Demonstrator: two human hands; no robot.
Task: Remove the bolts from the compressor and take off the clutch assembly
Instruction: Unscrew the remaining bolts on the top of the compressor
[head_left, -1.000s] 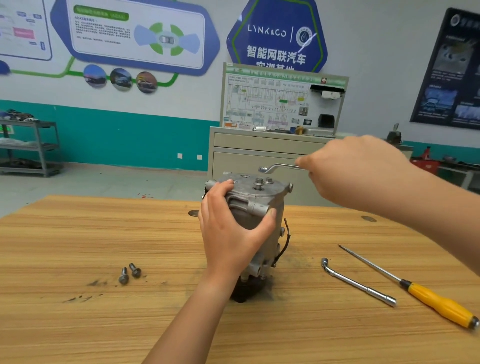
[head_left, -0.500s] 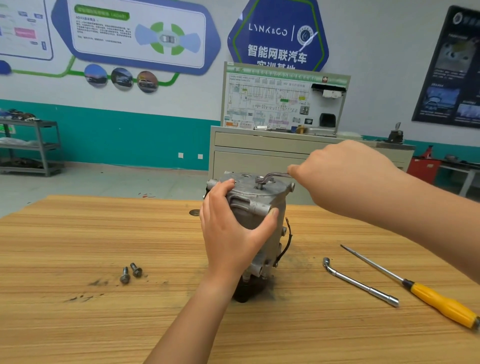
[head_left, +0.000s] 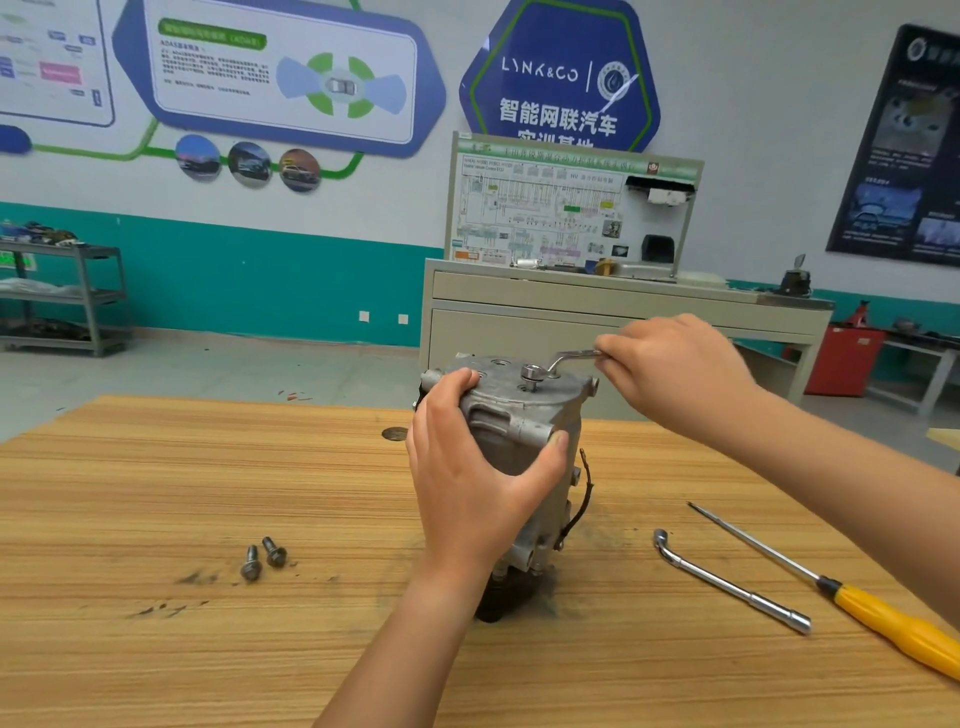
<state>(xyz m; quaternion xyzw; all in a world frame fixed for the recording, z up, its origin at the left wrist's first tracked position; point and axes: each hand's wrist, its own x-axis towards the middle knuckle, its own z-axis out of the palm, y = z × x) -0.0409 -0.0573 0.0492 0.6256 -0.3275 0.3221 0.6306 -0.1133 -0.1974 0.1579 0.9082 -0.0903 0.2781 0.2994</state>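
The grey metal compressor (head_left: 511, 415) stands upright on the wooden table (head_left: 208, 493), its dark clutch end down against the tabletop. My left hand (head_left: 467, 483) grips its body from the front, thumb on the right side. My right hand (head_left: 675, 369) holds the handle of a bent ring wrench (head_left: 550, 364), whose ring end sits over a bolt (head_left: 531, 383) on the compressor's top face. Two removed bolts (head_left: 264, 558) lie on the table to the left.
An L-shaped socket wrench (head_left: 727, 582) and a yellow-handled screwdriver (head_left: 841, 592) lie on the table to the right. A black wire (head_left: 582, 499) hangs down the compressor's right side. A beige cabinet (head_left: 597, 322) with a training board stands behind the table.
My right hand lowered the wrench from above the compressor and set its ring end over the top bolt. My left hand kept its grip on the body.
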